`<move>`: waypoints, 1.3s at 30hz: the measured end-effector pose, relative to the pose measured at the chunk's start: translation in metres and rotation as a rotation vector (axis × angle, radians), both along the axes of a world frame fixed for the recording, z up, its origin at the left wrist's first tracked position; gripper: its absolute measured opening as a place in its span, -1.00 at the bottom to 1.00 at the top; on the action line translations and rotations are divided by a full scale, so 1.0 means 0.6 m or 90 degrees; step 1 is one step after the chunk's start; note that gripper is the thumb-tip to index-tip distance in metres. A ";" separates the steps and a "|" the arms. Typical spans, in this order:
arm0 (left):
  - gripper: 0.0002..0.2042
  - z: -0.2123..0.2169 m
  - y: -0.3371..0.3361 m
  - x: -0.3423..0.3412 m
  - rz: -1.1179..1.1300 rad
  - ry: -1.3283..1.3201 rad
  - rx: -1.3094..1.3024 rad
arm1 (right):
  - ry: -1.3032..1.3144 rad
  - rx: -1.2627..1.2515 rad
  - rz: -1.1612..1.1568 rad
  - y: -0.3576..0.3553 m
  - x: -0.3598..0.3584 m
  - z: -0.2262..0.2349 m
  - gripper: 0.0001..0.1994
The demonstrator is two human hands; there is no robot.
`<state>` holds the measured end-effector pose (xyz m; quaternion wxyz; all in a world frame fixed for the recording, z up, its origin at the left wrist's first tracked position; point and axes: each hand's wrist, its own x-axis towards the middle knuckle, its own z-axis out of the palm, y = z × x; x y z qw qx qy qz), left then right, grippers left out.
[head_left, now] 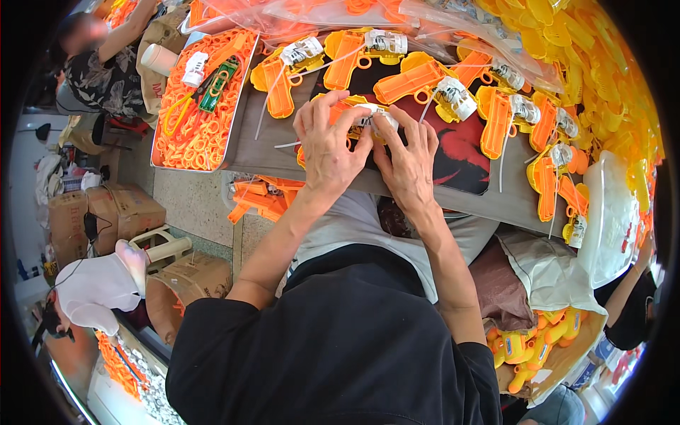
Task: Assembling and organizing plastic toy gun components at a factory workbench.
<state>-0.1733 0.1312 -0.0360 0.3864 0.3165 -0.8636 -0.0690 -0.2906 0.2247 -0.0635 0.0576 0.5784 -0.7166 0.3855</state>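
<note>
Both of my hands meet over a toy gun piece [353, 101] with orange and yellow plastic, lying on a dark mat [473, 152]. My left hand [327, 149] reaches over its grip side, fingers bent and closed on it. From the other side my right hand [411, 159] pinches at the white printed cylinder [373, 109] on the piece. The fingertips hide much of it, and any small part between them cannot be made out. Around the mat lie several similar toy gun halves [409, 81], with white cylinders and thin pale strips attached.
At left, a metal tray [230, 131] holds orange rings, a white cylinder [195, 69] and a green-and-black tool [219, 85]. Yellow shells [602, 78] heap at the far right beside a translucent bin [610, 212]. Below the table is a box of yellow parts [542, 343]. Other people work nearby.
</note>
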 end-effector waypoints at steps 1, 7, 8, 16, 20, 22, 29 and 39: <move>-0.72 0.000 -0.001 0.001 0.000 -0.001 0.001 | -0.001 0.001 0.000 0.000 0.000 -0.001 -0.52; -0.70 -0.004 -0.001 0.025 -0.025 -0.077 -0.120 | 0.015 0.009 0.000 -0.003 0.006 0.001 -0.51; -0.67 -0.005 -0.002 0.031 -0.046 -0.101 -0.126 | 0.018 0.000 -0.005 -0.003 0.005 -0.001 -0.52; -0.35 -0.013 -0.009 0.081 -0.181 -0.165 0.059 | 0.015 -0.042 0.005 -0.005 -0.002 0.003 -0.56; -0.37 -0.007 -0.020 0.088 -0.208 -0.203 0.046 | -0.096 -0.061 0.023 0.013 -0.005 0.020 -0.60; -0.38 -0.006 -0.020 0.103 -0.215 -0.162 0.080 | -0.111 -0.070 -0.074 0.034 -0.007 0.019 -0.61; -0.44 0.024 0.009 0.117 -0.188 0.003 0.145 | -0.160 -0.014 0.023 0.040 0.014 0.027 -0.79; -0.39 0.017 0.081 0.038 -0.256 -0.103 0.115 | -0.293 -0.130 -0.258 0.128 -0.055 0.030 -0.86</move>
